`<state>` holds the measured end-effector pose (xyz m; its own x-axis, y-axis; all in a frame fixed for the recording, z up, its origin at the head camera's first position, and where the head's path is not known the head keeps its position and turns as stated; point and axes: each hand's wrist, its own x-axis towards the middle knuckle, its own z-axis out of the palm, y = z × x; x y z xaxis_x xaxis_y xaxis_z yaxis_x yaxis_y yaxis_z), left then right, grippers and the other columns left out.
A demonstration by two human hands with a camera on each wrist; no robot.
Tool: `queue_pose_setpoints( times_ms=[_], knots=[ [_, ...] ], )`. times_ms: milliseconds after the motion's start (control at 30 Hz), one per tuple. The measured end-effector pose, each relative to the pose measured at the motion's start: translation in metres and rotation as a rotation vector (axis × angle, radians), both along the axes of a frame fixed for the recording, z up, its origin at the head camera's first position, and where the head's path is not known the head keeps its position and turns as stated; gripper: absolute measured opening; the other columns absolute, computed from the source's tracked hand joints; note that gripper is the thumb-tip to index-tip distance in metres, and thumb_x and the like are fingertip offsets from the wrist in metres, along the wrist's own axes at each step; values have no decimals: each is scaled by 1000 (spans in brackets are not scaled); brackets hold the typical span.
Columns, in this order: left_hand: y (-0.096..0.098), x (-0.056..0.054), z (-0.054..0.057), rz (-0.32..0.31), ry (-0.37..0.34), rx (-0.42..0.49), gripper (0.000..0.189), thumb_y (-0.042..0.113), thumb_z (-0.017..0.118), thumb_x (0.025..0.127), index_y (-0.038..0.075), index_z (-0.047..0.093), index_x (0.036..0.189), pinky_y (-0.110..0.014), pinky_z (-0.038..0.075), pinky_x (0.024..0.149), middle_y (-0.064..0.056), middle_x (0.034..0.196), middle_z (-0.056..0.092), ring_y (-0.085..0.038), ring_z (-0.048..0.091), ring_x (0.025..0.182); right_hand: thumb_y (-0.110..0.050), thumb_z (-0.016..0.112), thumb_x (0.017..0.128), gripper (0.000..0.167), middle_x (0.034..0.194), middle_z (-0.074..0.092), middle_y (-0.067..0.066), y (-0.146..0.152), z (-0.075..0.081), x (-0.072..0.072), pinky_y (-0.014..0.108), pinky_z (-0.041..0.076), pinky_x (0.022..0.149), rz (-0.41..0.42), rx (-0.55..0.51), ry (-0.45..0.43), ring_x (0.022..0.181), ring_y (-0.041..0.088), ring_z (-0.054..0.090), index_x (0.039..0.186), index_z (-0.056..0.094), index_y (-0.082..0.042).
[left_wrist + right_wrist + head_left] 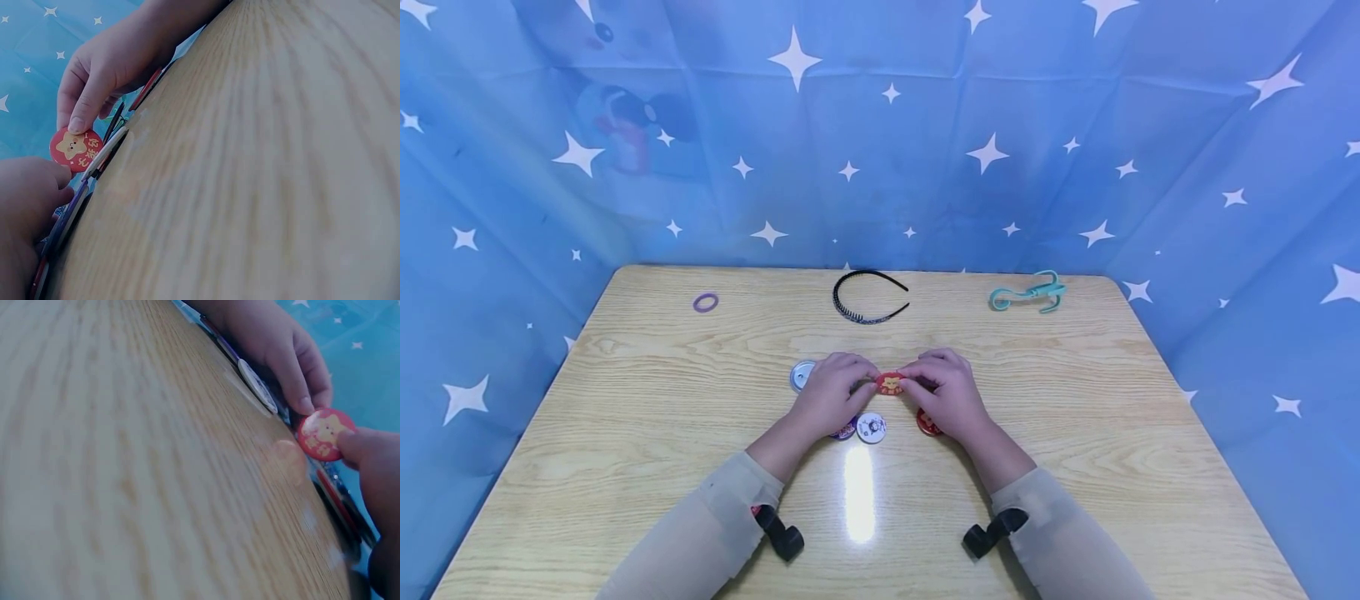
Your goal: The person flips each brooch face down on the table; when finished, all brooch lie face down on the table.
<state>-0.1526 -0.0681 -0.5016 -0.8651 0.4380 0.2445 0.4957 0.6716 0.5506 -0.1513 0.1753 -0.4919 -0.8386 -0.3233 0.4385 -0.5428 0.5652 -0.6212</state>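
Note:
Both hands hold one round red button badge [890,383] with a yellow star figure, raised above the table. My left hand [835,387] pinches its left edge; my right hand [947,392] pinches the right edge. In the left wrist view the badge face [69,147] shows yellow characters beside the star. Below the hands lie a white badge [872,427] with a small drawing and a purple badge [846,432], partly covered by the left hand. A silvery round badge [801,374] shows left of that hand. Another red badge [927,423] is half hidden under the right hand.
Along the back of the wooden table [647,400] lie a purple hair ring [705,302], a black toothed headband [844,310] and a turquoise claw-shaped clip [1030,292]. A blue curtain with white stars [880,125] hangs behind the table.

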Motion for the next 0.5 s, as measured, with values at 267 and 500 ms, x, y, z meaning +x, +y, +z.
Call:
queue_pose_setpoints(
  times_ms=[267,500],
  knots=[
    [0,-1,1,-5,9,10,13,27,67,107,23,77,115,-50,40,114,6,123,75,-23,59,131,-14,88,89,15,104,80,-1,-1,0,0,56,38,107,3,-13,25,116,27,63,104,85,-16],
    [1,0,2,-2,9,26,14,28,67,107,23,78,113,-51,39,115,6,121,75,-23,58,130,-15,90,88,15,102,80,-4,-1,0,0,56,39,106,-2,-16,34,115,26,63,102,86,-17]
  ],
)
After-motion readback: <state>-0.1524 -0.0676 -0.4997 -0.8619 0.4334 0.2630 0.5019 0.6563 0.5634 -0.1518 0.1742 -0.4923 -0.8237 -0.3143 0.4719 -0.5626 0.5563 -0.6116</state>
